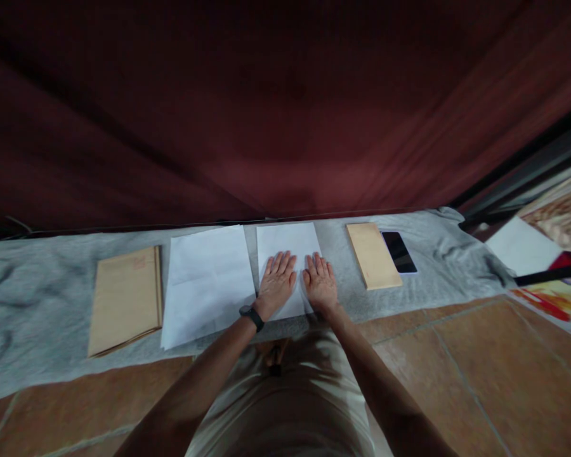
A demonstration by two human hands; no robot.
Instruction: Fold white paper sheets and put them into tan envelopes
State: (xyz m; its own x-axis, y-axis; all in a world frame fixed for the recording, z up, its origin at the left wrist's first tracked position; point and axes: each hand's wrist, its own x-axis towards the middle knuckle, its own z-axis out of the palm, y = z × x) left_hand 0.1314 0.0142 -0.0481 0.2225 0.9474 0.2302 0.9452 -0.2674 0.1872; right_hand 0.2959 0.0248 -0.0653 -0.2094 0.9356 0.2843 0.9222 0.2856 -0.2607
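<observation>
A white sheet of paper (285,238) lies on the grey cloth in front of me, partly covered by both palms. My left hand (276,282), with a dark watch on its wrist, presses flat on the paper with fingers stretched out. Flat on the paper's right side rests my right hand (320,281), its fingers also extended. Just left of this sheet is a larger white stack of paper (209,279) with faint creases. To the right lies a narrow stack of tan envelopes (375,257).
A stack of larger brown envelopes (124,295) sits at the left. Beside the tan envelopes is a dark-screened phone (400,252). The grey cloth (433,254) runs along a dark red curtain (285,127). Tiled floor (433,374) and printed sheets (561,301) show at the right.
</observation>
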